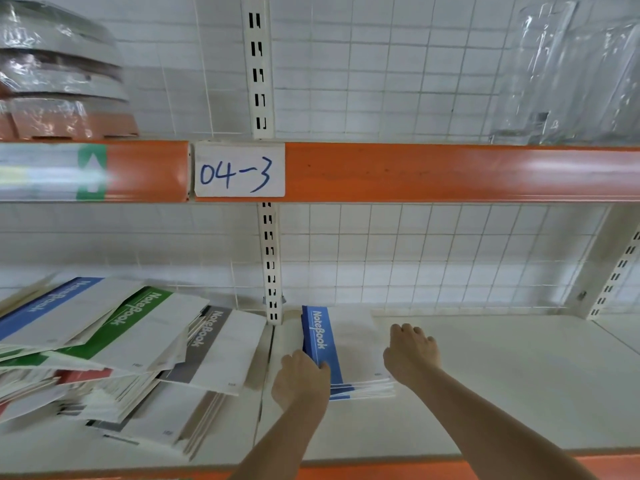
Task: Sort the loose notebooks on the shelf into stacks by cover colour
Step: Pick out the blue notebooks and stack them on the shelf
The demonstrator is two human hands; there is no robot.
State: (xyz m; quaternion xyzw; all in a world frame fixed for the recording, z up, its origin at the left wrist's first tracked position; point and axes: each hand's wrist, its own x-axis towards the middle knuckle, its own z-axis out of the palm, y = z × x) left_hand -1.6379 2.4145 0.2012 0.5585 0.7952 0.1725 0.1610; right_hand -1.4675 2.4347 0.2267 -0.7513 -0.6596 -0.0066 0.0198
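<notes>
A small stack of blue-spined notebooks (349, 344) lies on the white shelf (502, 382) just right of the central upright. My left hand (299, 377) grips its left edge, thumb on the blue spine. My right hand (412, 351) rests on the stack's right side with fingers curled over the white cover. To the left a messy pile of loose notebooks (114, 351) is spread out, with blue (45, 306), green (138, 313), grey (207, 337) and red (81, 375) covers showing.
An orange shelf beam (433, 173) with a paper label "04-3" (239, 169) crosses above. A slotted white upright (270, 265) and wire grid back the shelf. Plastic-wrapped goods (59, 74) sit on the upper shelf. The shelf's orange front edge (381, 471) runs below my arms.
</notes>
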